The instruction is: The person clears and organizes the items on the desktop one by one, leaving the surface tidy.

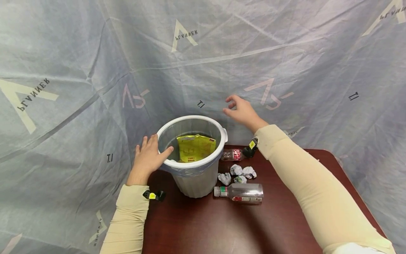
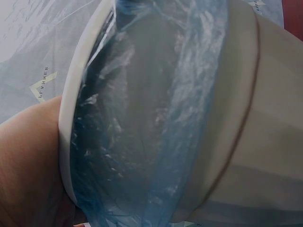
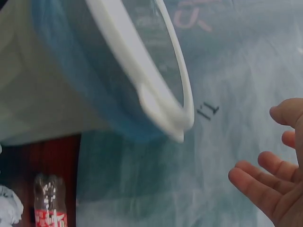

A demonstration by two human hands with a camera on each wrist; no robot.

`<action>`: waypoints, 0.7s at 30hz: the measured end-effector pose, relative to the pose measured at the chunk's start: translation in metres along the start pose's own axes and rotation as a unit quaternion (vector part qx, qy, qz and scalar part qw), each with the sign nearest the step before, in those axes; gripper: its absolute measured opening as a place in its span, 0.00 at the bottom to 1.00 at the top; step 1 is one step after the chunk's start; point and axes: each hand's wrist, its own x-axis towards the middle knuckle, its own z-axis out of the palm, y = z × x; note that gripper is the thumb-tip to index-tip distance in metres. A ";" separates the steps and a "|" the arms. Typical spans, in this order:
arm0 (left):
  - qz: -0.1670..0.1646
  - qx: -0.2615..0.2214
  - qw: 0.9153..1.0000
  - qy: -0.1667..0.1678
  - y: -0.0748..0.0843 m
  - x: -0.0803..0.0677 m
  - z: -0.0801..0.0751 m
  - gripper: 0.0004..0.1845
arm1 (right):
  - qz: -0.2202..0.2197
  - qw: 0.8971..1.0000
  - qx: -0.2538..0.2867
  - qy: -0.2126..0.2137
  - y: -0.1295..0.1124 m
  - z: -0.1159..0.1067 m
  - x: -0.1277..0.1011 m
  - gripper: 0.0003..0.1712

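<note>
We find the left hand [image 1: 147, 158] flat against the rim of the white plastic bin with a blue liner [image 1: 193, 176], thumb hooked over; the bin stands near the dark red tabletop's [image 1: 222, 225] left edge. The right hand [image 1: 241, 110] hovers behind it, fingers loosely spread, holding nothing. Risk, in our judgement: a sideways push could tip the bin off that edge. The grey backdrop sheet [image 1: 285, 53] reads "PLANNER" mirrored; the yellow packet's [image 1: 195, 147] print is illegible.

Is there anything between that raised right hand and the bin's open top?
Nothing visible does. The right hand hangs open in the air behind the bin, just past its rim, holding nothing. The gap between them is bare backdrop. The left hand rests on the rim's other side, thumb hooked over it.
</note>
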 end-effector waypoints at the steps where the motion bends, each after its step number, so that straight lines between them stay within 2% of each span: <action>1: 0.000 -0.001 1.000 -0.001 0.000 0.000 0.001 0.56 | 0.002 1.000 0.003 0.002 0.005 -0.002 -0.001 0.27; 10: 0.000 0.000 1.000 -0.002 -0.001 0.000 0.001 0.57 | -0.010 1.000 0.024 0.007 0.056 -0.005 -0.008 0.24; 17: -0.003 -0.002 1.000 -0.005 0.001 0.000 0.001 0.56 | -0.007 0.999 0.027 0.021 0.102 0.009 -0.018 0.24; 21: -0.005 0.000 1.000 -0.005 0.001 0.000 0.001 0.56 | 0.009 0.999 0.042 0.018 0.121 0.019 -0.023 0.24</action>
